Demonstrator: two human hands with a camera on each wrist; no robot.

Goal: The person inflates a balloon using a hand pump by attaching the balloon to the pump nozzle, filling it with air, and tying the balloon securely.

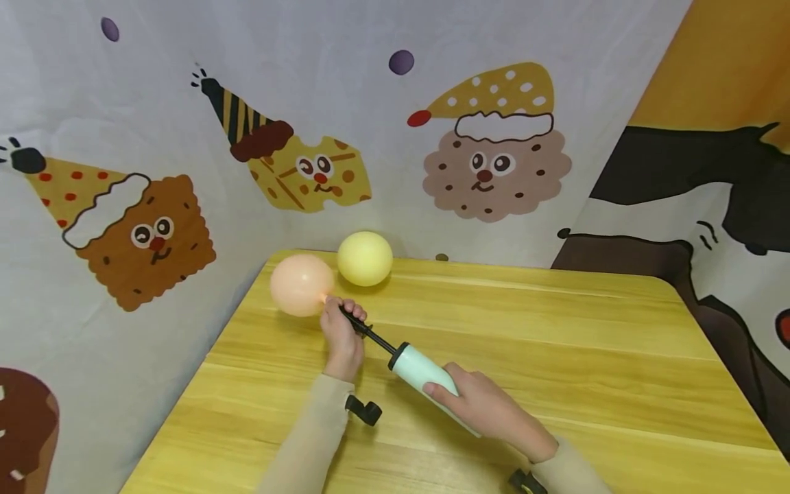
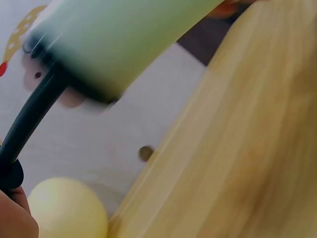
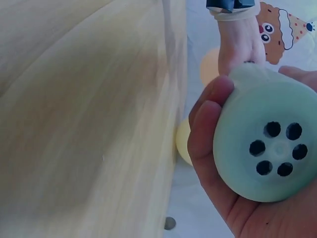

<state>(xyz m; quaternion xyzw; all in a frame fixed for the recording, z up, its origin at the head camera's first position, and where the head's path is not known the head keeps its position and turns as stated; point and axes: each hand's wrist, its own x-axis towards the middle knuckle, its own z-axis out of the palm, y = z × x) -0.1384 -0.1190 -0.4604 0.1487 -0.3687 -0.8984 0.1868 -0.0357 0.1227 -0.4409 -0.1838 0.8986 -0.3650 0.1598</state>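
A balloon pump [image 1: 426,374] with a mint green barrel and a black rod slants across the head view. My right hand [image 1: 487,405] grips its barrel, fingers wrapped round it; the holed end of the barrel faces the right wrist view. My left hand [image 1: 343,333] holds the black nozzle end, fingers curled round it. At that hand's fingertips an inflated peach balloon [image 1: 301,285] sits with its neck at the nozzle, the join partly hidden by the fingers. Some of the black rod shows between the left hand and the barrel.
A yellow balloon [image 1: 365,259] rests at the back of the wooden table [image 1: 555,329], just right of the peach one. Behind the table hangs a white cloth [image 1: 382,27] printed with cartoon biscuits. Each wrist carries a black strap mount [image 1: 364,410].
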